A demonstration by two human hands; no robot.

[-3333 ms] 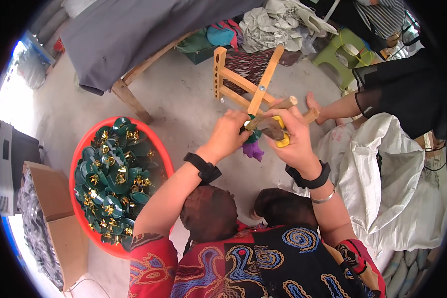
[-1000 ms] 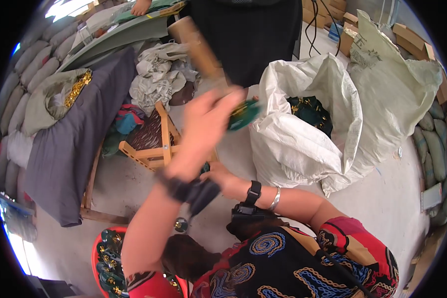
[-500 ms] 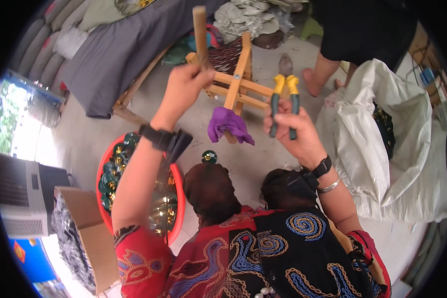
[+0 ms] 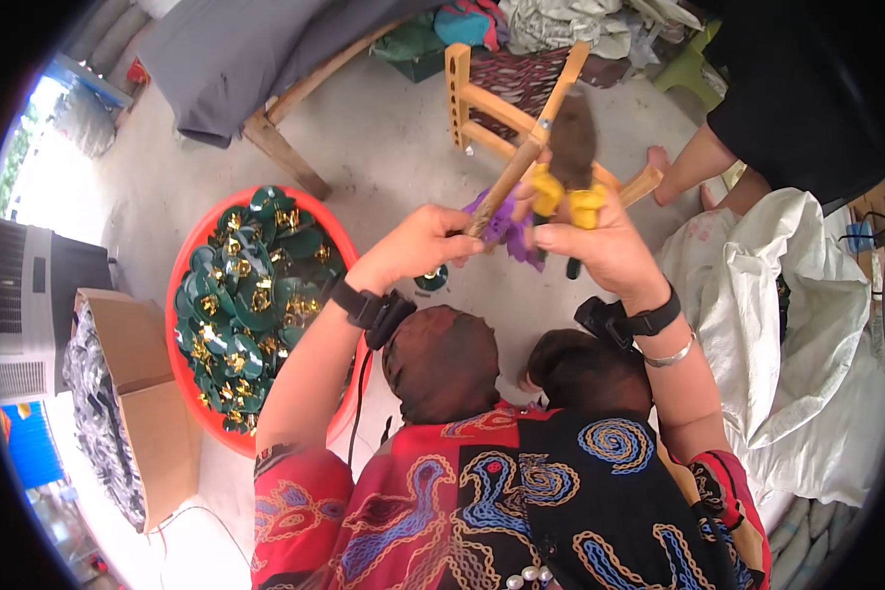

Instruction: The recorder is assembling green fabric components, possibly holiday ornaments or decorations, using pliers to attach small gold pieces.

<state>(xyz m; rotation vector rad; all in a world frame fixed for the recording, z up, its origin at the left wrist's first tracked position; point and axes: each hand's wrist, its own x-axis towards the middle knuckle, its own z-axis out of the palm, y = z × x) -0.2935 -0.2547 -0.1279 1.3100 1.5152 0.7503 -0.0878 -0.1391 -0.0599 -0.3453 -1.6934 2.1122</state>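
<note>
My left hand is closed round the lower end of a wooden stick, which slants up to the right. Close beside it, my right hand grips pliers with yellow and dark green handles; their dark jaws point away from me and are blurred. Behind both hands stands a wooden folding stool with a dark patterned seat. A purple cloth hangs around the stool's near part, partly hidden by my hands. On the floor near my left hand lies a green disc.
At left a red tub holds many green discs with gold-coloured pieces. Beside it stands a cardboard box. A large white sack stands at right. Another person's bare leg is at the far right, near a grey-draped table.
My left hand has come down and right, tilting the stick from upright toward the pliers. My right hand has shifted slightly right. The view has moved, showing more of the tub.
</note>
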